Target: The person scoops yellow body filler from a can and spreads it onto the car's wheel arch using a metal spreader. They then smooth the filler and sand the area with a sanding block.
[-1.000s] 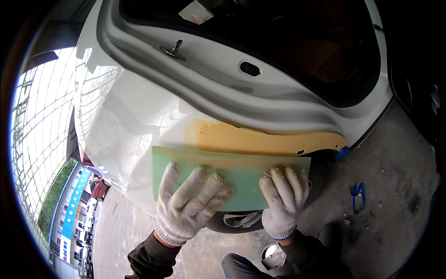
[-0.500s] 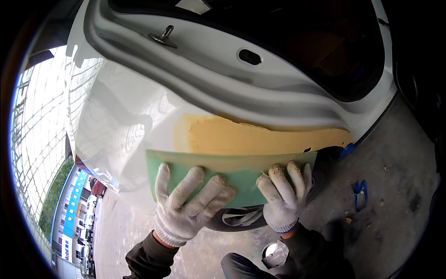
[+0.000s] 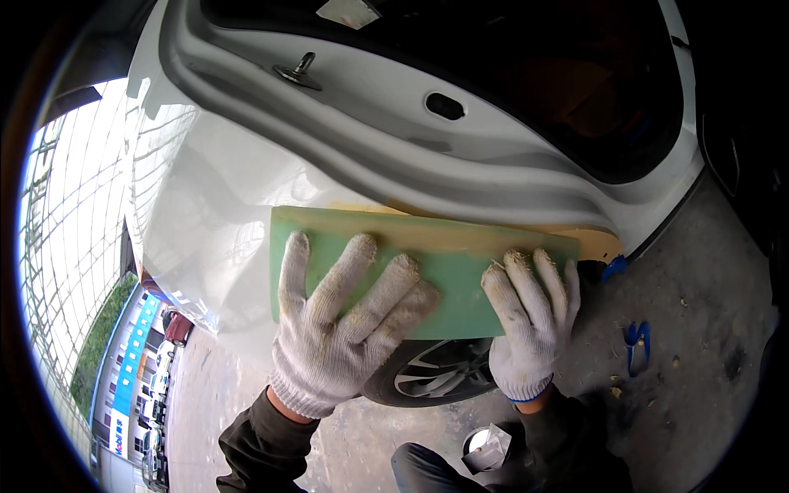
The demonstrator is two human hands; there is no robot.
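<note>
A wide green flexible filler spreader (image 3: 448, 304) lies across the white car body panel (image 3: 222, 181), held from both ends. My left hand (image 3: 333, 337), in a white knit glove, grips its left part with fingers spread over the face; the thumb is hidden. Toward the right end, my right hand (image 3: 530, 324), gloved alike, presses with its fingers on the same face, thumb out of sight too. Yellow-tan body filler (image 3: 598, 243) shows along the spreader's upper edge and past its right end. The rest of the filler is covered by the sheet.
Above the panel runs the grey-white body opening (image 3: 493, 168) with a metal striker (image 3: 298, 72). A wheel (image 3: 440, 374) sits below the spreader. On the floor are blue-handled pliers or a similar tool (image 3: 637, 349) and a light container (image 3: 486, 448) near my knee (image 3: 427, 470).
Both hands have slid the spreader up the panel and slightly right. It now covers most of the filler that was exposed, and more of the wheel shows beneath it.
</note>
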